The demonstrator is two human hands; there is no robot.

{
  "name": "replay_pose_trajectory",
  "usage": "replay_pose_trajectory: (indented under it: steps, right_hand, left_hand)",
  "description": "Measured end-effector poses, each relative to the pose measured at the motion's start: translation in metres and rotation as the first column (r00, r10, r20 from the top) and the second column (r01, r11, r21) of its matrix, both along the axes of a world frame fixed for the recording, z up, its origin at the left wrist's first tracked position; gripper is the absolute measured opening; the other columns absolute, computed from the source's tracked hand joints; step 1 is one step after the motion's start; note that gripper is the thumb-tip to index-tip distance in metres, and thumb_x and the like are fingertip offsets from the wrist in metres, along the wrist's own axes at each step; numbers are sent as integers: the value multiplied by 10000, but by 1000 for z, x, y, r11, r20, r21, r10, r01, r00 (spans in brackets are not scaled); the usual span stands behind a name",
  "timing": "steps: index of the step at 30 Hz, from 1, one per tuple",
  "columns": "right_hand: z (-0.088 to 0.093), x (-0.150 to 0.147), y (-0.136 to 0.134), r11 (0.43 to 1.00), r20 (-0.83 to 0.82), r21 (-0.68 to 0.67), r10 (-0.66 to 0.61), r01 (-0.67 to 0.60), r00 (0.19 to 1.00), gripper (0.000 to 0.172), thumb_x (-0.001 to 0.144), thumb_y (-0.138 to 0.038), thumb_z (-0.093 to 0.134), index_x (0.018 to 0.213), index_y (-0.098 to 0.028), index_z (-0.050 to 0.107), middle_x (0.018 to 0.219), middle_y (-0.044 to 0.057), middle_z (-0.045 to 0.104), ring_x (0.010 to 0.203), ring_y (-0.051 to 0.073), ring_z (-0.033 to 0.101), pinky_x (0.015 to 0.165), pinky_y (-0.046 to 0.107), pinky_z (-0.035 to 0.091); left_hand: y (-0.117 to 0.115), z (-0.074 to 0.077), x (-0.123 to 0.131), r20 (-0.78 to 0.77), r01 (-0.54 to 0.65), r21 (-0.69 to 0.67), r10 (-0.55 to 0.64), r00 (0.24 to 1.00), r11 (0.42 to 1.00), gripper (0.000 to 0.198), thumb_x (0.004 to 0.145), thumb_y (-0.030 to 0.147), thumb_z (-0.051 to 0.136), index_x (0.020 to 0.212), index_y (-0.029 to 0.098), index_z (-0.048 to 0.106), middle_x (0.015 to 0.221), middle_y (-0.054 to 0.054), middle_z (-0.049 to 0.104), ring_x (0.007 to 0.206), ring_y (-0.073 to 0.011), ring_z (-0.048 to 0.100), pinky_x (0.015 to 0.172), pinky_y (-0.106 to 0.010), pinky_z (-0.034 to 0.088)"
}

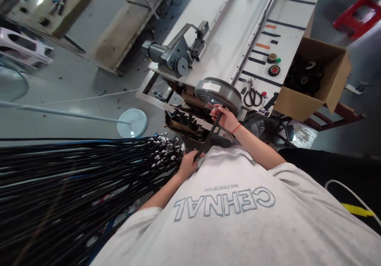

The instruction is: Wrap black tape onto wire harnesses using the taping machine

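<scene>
A long black cable or cable bundle [212,133] runs between my two hands in front of my white shirt. My left hand [187,165] is wrapped round its lower end, close to my body. Higher up, my right hand [224,119], with a red string at the wrist, has its fingers closed on the upper part. That hand is right in front of a round grey drum [219,91] with a pale label at the table's near end. A small pale piece shows at the right fingertips, too small to name.
A long white table [220,44] carries a motorised machine [178,52], black scissors [253,95], tape rolls [274,70] and tape strips. An open cardboard box [315,79] stands at right. Many black cables [74,178] hang at left, near a white round base [132,123].
</scene>
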State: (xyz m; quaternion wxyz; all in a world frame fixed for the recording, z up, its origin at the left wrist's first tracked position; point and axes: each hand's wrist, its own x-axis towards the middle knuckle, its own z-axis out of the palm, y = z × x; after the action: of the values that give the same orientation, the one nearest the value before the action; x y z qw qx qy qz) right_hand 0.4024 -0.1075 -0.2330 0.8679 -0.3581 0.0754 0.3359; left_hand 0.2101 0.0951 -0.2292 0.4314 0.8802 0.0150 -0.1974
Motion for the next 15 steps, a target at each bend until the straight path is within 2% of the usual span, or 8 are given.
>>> replay_pose_trajectory:
  steps: [2, 3, 5, 7, 9, 10, 12, 15]
  right_hand:
    - [-5, -8, -5, 969, 61, -46, 244, -242, 968, 276, 756, -414, 752, 873, -181, 663, 836, 28, 723, 805, 137, 671, 719, 233, 530]
    - [-7, -13, -7, 919, 94, -89, 392, -384, 915, 315, 738, -442, 770, 860, -165, 683, 878, 47, 729, 821, 139, 669, 719, 225, 527]
    - [-11, -25, -6, 779, 171, -188, 626, -599, 761, 376, 723, -482, 783, 900, -156, 724, 984, 68, 732, 880, 144, 664, 739, 217, 520]
    - [-13, -39, 2, 670, 281, -276, 742, -689, 608, 370, 719, -479, 788, 922, -172, 749, 1013, 51, 733, 924, 147, 654, 795, 224, 515]
    - [-13, -56, 18, 606, 396, -348, 787, -716, 474, 308, 706, -445, 799, 865, -184, 761, 952, 25, 741, 923, 153, 651, 857, 243, 508]
    - [-12, -65, 27, 591, 436, -373, 792, -716, 427, 272, 699, -425, 805, 825, -188, 761, 907, 14, 741, 905, 154, 654, 877, 249, 504]
    - [-10, -80, 41, 611, 466, -393, 777, -688, 423, 224, 699, -390, 805, 788, -192, 753, 839, 3, 737, 861, 154, 664, 884, 253, 506]
    - [-6, -94, 48, 689, 449, -392, 722, -610, 527, 217, 717, -358, 794, 855, -197, 743, 811, 2, 733, 832, 156, 676, 857, 262, 519]
  left_hand:
    - [20, -14, -19, -129, -30, 90, 42, 991, 995, 230, 710, 100, 472, 811, 222, 639, 952, -68, 717, 977, -254, 650, 938, -386, 489]
    - [29, -21, -24, -201, -33, 119, 57, 978, 992, 188, 706, 126, 514, 804, 221, 643, 945, -76, 713, 995, -275, 642, 944, -403, 480]
    - [39, -31, -17, -319, -40, 112, 74, 945, 993, 124, 683, 181, 606, 795, 213, 646, 931, -92, 710, 1022, -309, 630, 952, -427, 464]
    - [35, -32, 11, -369, -56, 30, 63, 927, 998, 121, 714, 265, 636, 819, 207, 648, 922, -96, 711, 1015, -299, 633, 935, -412, 476]
    - [15, -22, 57, -356, -80, -100, 39, 934, 992, 220, 833, 385, 537, 884, 201, 647, 915, -86, 709, 953, -242, 652, 870, -358, 510]
    - [1, -13, 83, -354, -138, -260, 39, 934, 956, 292, 875, 428, 494, 928, 184, 645, 909, -99, 703, 920, -226, 656, 841, -342, 517]
    - [-33, 9, 135, -342, -200, -470, 32, 939, 859, 355, 895, 493, 486, 930, 174, 639, 825, -88, 680, 788, -187, 649, 744, -299, 521]
    - [-73, 41, 186, -320, -259, -524, 94, 943, 812, 332, 909, 473, 515, 904, 160, 625, 677, -25, 604, 577, -114, 552, 572, -223, 465]
